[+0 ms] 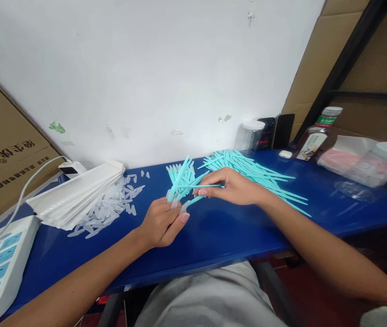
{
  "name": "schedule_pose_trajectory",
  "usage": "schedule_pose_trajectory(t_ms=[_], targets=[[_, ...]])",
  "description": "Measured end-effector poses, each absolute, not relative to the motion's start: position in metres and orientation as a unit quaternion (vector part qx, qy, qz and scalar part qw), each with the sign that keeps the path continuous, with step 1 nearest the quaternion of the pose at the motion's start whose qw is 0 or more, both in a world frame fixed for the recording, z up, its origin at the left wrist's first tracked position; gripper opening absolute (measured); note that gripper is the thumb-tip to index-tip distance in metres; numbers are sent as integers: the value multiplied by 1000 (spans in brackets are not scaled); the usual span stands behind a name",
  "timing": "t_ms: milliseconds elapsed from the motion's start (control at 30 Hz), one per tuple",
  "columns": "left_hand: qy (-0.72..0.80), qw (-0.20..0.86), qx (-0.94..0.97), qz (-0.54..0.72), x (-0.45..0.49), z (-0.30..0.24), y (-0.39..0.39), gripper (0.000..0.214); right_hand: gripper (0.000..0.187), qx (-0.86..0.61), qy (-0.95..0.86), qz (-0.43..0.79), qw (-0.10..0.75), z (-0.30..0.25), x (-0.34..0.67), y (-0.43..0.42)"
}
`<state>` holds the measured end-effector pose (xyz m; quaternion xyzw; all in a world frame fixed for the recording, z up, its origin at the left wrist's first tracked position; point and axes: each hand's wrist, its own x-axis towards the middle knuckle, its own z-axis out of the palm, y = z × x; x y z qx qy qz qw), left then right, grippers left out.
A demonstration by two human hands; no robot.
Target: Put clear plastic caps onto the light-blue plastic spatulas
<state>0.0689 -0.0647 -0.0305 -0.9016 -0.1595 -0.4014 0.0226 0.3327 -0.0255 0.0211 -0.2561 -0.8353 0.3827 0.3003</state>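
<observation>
My left hand (pixel 166 222) is closed around several slim turquoise sticks (pixel 182 179) that look like eyebrow razors, with translucent caps on the ends by its fingers. Just to the right, my right hand (pixel 232 185) pinches one more turquoise razor (pixel 202 186), pointing left across the bunch. Whether its tip touches the others I cannot tell. Behind my hands lies a small pile of turquoise razors (pixel 171 172) with pale ends. A larger heap of razors (pixel 248 170) spreads beyond my right hand. Loose translucent caps (pixel 111 206) are scattered left of my left hand.
White sleeves or packets (pixel 81 195) are stacked on the blue table (pixel 214 236), near a white power strip (pixel 6 263). Clear jar (pixel 250 138), phones (pixel 284 131), bottle (pixel 316 136) and pink-filled bag (pixel 353 161) stand at right. A white wall (pixel 166 81) borders the back.
</observation>
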Motion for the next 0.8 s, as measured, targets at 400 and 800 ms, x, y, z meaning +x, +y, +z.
schedule_pose_trajectory(t_ms=[400, 800], targets=[[-170, 27, -896, -408, 65, -29, -62, 33, 56, -348, -832, 233, 363, 29, 343, -24], [-174, 59, -907, -379, 67, -27, -63, 34, 31, -303, -825, 283, 384, 31, 345, -26]])
